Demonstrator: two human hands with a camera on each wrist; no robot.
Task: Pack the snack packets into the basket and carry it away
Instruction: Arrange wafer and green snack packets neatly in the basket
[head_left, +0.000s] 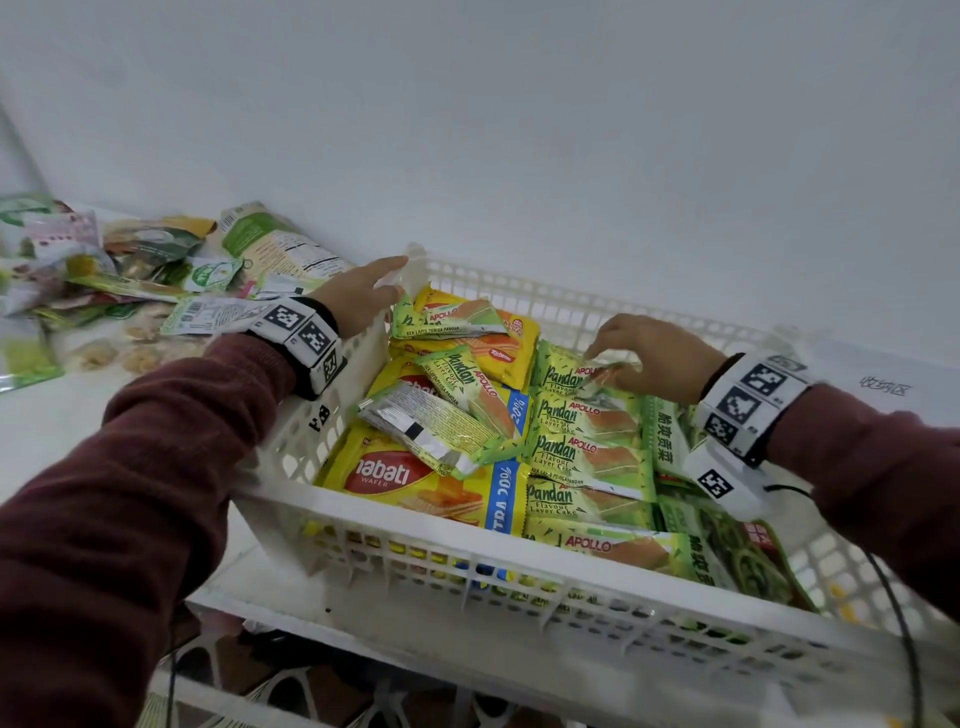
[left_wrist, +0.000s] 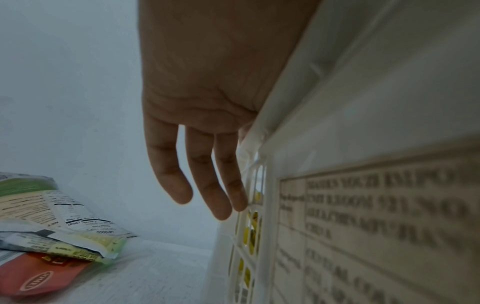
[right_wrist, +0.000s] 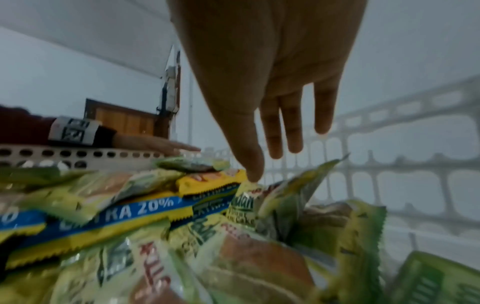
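Left hand (head_left: 363, 299) lies flat and loose on the white basket (head_left: 415, 525) rim, grip released, while the right hand (head_left: 657, 358) fingertips touch a green Pandan packet (head_left: 566, 371) inside, grip slack too.

A white lattice basket (head_left: 441, 525) holds green and yellow snack packets (head_left: 587, 452); more packets (head_left: 130, 275) lie left of it.

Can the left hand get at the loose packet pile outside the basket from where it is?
Probably yes. The left hand rests open at the basket rim's far left corner, holding nothing, and the packet pile lies uncovered on the table just left of it.
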